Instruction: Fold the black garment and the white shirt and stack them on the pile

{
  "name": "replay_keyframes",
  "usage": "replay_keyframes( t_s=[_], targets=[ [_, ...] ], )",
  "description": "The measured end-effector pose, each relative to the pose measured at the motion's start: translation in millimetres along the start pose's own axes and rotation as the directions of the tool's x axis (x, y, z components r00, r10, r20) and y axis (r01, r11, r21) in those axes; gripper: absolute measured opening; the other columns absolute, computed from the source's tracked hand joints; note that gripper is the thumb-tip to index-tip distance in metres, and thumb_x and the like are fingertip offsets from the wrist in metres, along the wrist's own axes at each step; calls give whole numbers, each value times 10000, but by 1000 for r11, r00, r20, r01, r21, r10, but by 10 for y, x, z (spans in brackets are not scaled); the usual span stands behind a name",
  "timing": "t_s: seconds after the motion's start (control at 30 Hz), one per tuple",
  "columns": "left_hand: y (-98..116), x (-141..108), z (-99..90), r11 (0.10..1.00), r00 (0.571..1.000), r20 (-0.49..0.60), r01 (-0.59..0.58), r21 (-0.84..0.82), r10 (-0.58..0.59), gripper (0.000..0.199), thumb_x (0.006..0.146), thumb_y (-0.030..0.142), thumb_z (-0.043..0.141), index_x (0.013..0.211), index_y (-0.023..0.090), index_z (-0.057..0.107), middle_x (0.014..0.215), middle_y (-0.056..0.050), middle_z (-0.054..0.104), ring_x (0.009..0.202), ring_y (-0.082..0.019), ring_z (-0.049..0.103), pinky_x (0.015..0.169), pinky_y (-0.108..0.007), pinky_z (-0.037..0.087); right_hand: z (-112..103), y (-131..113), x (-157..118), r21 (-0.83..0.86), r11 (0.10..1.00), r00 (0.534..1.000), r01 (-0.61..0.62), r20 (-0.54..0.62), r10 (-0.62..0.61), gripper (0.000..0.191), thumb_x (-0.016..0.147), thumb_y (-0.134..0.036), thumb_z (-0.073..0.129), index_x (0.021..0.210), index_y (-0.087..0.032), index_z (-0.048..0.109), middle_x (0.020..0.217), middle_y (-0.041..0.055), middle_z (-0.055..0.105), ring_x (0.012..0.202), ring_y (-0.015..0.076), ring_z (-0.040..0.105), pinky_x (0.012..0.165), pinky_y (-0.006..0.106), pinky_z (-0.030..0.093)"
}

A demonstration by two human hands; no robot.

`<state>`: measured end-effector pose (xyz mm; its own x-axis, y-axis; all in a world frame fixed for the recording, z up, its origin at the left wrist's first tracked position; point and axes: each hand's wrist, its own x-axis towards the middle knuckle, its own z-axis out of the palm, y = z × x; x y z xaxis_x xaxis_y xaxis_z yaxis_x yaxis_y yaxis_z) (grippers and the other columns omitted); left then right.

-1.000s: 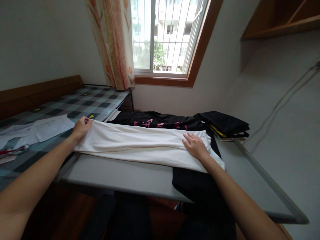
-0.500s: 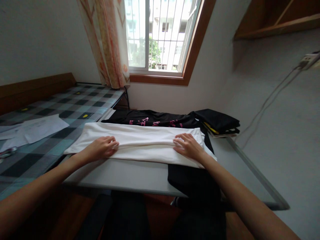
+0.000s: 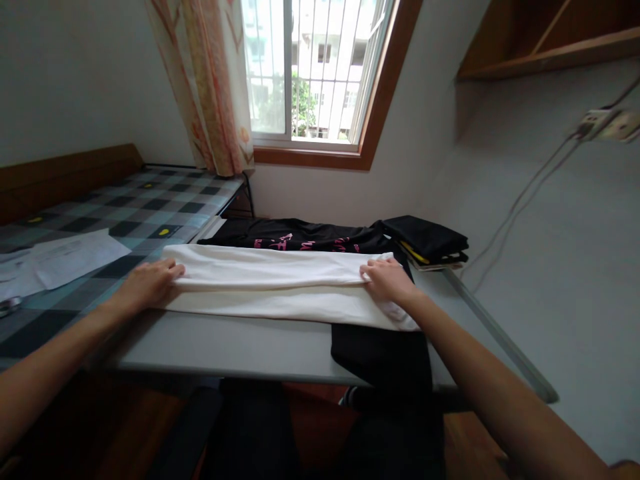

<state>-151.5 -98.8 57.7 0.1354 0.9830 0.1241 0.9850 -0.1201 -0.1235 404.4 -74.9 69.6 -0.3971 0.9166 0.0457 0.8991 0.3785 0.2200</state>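
A white garment [image 3: 270, 268], folded into a long strip, lies across the grey table [image 3: 240, 347]; its exact kind does not show. At the strip's left end, my left hand [image 3: 154, 281] is closed on the cloth. My right hand [image 3: 389, 280] pinches the strip near its right end, fingertips on the upper fold. Behind and partly under the white cloth is a black garment [image 3: 300, 230] with pink lettering. Black fabric [image 3: 383, 353] also hangs over the table's front edge, below my right hand.
A stack of folded dark clothes [image 3: 427, 240] sits at the table's back right. On the left is a bed with a checked cover [image 3: 120, 213] and paper sheets [image 3: 65, 260]. A window [image 3: 310, 80] and curtain [image 3: 213, 87] are behind; a wooden shelf [image 3: 555, 53] hangs at upper right.
My left hand has slid left to the strip's left end, and my right hand slightly right. The white strip's left end looks drawn in and its upper fold straighter. The view has shifted slightly.
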Motion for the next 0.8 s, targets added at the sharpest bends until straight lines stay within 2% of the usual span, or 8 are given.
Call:
replay_keyframes(
  t_s=[0.17,0.3,0.37,0.43,0.53,0.63,0.73,0.8],
  targets=[
    [-101,75,-54,985,990,139,-37,170,13,262,928,236,466,1100,199,661,1146,-105,658,876,-261,653,727,-327,437,11,348,-89,-19,989,971,-149,188,150,241,881,-139,576,959,-199,796,1057,159,775,1033,317,706,789,365,431],
    [-77,386,-338,986,989,124,65,156,-85,322,945,165,399,1139,187,656,1148,-91,662,869,-238,639,722,-310,430,-132,493,30,-59,972,951,-228,202,236,195,893,-201,601,932,-211,791,1013,133,781,953,281,718,718,325,413],
    [-65,626,-588,990,994,78,66,124,-76,284,956,222,438,1102,169,676,1133,-87,659,901,-236,623,765,-318,447,-303,551,176,-66,959,950,-275,131,282,173,889,-215,618,960,-213,777,1004,117,777,924,260,707,707,316,397],
    [-76,840,-840,984,991,4,131,124,-132,279,929,183,453,1065,139,693,1110,-96,656,886,-220,612,791,-326,459,-486,597,307,-66,940,942,-336,-44,333,174,910,-219,597,987,-200,752,1011,118,762,890,248,685,708,322,379],
    [-148,950,-1010,982,966,-236,141,130,-107,335,963,240,410,1119,119,681,1157,-133,629,890,-221,607,799,-346,479,-588,606,312,-104,922,888,-373,-328,322,207,953,-214,523,1015,-160,712,1024,151,724,889,261,637,726,346,351],
    [-245,725,-760,988,953,-304,25,153,23,396,980,246,331,1125,106,672,1167,-159,616,917,-242,614,814,-367,496,-323,531,27,-200,939,900,-281,-395,186,250,979,-190,455,974,-137,700,981,162,695,889,273,600,742,361,319],
    [-303,326,-271,981,983,-13,-184,52,185,361,925,175,332,976,148,688,1027,-135,653,880,-230,629,821,-353,507,140,454,-350,-203,978,964,-42,-266,-14,223,943,-126,479,914,-151,699,908,122,685,836,246,592,758,351,322],
    [-312,98,-9,967,962,105,-246,-57,251,276,863,159,421,932,193,687,1029,-105,667,903,-218,640,882,-346,501,377,442,-518,-139,990,969,-9,-246,-25,176,935,-137,518,933,-155,694,918,110,679,858,241,606,785,340,341]
  ],
)
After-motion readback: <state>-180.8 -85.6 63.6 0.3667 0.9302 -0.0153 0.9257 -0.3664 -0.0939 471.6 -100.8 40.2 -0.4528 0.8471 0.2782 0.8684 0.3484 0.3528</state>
